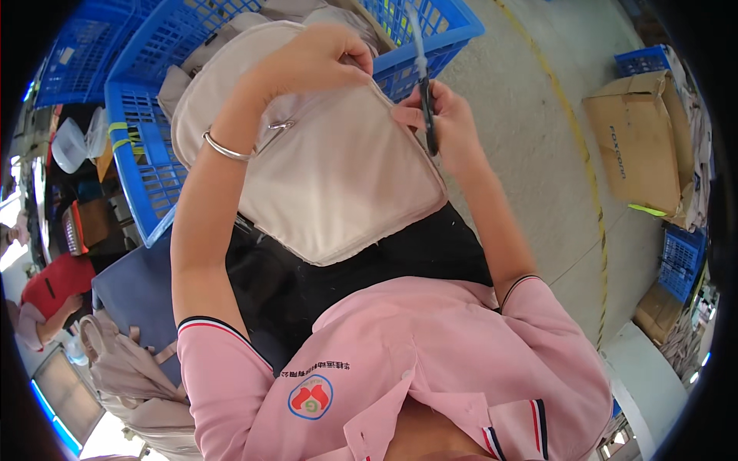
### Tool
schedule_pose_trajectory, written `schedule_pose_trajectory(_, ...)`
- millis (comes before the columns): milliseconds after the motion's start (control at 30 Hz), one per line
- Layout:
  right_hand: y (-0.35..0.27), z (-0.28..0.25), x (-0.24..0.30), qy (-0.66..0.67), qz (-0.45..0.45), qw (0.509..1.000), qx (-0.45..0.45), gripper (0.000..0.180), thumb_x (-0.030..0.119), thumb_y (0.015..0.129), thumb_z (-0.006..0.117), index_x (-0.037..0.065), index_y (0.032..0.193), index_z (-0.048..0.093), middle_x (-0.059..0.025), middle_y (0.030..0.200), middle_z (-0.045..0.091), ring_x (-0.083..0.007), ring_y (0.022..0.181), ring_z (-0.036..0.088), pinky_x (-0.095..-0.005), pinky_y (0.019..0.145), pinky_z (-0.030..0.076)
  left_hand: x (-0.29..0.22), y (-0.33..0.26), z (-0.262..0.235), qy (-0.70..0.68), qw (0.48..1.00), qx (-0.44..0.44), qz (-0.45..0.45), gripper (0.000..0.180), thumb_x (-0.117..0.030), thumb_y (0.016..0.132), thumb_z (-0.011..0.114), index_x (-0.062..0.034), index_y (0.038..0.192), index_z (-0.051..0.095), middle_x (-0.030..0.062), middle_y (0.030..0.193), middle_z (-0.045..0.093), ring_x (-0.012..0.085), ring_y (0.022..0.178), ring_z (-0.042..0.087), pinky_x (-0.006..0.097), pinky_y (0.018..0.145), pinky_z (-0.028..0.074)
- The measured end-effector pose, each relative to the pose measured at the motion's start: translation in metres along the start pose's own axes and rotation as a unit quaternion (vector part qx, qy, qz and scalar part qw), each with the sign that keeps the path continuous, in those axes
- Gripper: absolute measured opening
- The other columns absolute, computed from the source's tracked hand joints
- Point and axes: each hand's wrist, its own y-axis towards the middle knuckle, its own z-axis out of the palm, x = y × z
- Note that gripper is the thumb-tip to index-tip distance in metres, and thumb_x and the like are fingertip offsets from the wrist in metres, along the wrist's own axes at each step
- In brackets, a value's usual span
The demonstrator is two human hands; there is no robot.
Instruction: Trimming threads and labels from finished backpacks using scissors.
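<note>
Two closed grips: left hand (319, 59) pinches the bag (346, 173); beside that pinch, right hand (450, 121) clasps scissors (427, 107); a slip could nick cloth.

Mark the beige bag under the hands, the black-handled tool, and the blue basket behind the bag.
Beige bag (342, 177): head view, middle of its fabric panel.
Black-handled tool (427, 107): head view, on the black handle.
Blue basket (444, 41): head view, rim near its right corner.
</note>
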Motion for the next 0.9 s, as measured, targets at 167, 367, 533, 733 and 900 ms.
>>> schedule_pose_trajectory(167,-0.007,-0.006,-0.004,-0.052,0.012,0.999,-0.007,0.025,0.012,0.083,0.076,0.001,0.098,0.059,-0.0021,0.084,0.065,-0.0084,0.075,0.058,-0.0229,0.067,0.046,0.012,0.004,0.01,0.025,0.999,-0.012,-0.032,0.019,-0.018,0.081,0.073,-0.0001,0.082,0.068,0.0017,0.075,0.063,0.0084,0.075,0.057,0.024,0.068,0.046)
schedule_pose_trajectory(367,-0.07,-0.038,-0.002,-0.359,-0.032,0.932,-0.033,0.052,0.039,0.08,0.078,-0.001,0.107,0.059,-0.0094,0.087,0.063,-0.0239,0.074,0.059,-0.0333,0.067,0.047,0.029,0.002,0.008,-0.015,0.999,-0.018,-0.027,0.018,-0.019,0.083,0.072,-0.0017,0.081,0.067,-0.0013,0.072,0.059,0.0051,0.072,0.054,0.021,0.065,0.042)
schedule_pose_trajectory(533,-0.102,-0.047,0.012,-0.547,-0.004,0.837,0.02,0.068,0.055,0.079,0.073,-0.001,0.113,0.057,-0.0151,0.099,0.06,-0.0285,0.085,0.061,-0.0383,0.072,0.049,0.026,0.001,0.012,-0.042,0.998,-0.032,-0.028,0.017,-0.019,0.084,0.071,-0.003,0.081,0.067,-0.0031,0.072,0.058,0.0045,0.071,0.052,0.021,0.063,0.04)
schedule_pose_trajectory(733,-0.089,-0.038,0.015,-0.58,-0.012,0.813,0.052,0.072,0.06,0.078,0.071,-0.002,0.112,0.057,-0.0198,0.108,0.062,-0.0373,0.097,0.063,-0.044,0.078,0.05,0.024,-0.002,0.01,-0.061,0.998,-0.017,-0.026,0.015,-0.019,0.085,0.07,-0.0042,0.082,0.068,-0.004,0.074,0.058,0.004,0.072,0.051,0.021,0.064,0.039)
schedule_pose_trajectory(900,-0.084,-0.031,0.013,-0.58,-0.016,0.813,0.05,0.071,0.059,0.078,0.071,-0.003,0.11,0.057,-0.0197,0.103,0.065,-0.0391,0.087,0.066,-0.0449,0.072,0.052,0.021,-0.004,0.01,-0.076,0.996,-0.022,-0.034,0.015,-0.019,0.085,0.071,-0.0042,0.083,0.068,-0.0048,0.074,0.057,0.0032,0.072,0.051,0.02,0.063,0.038)
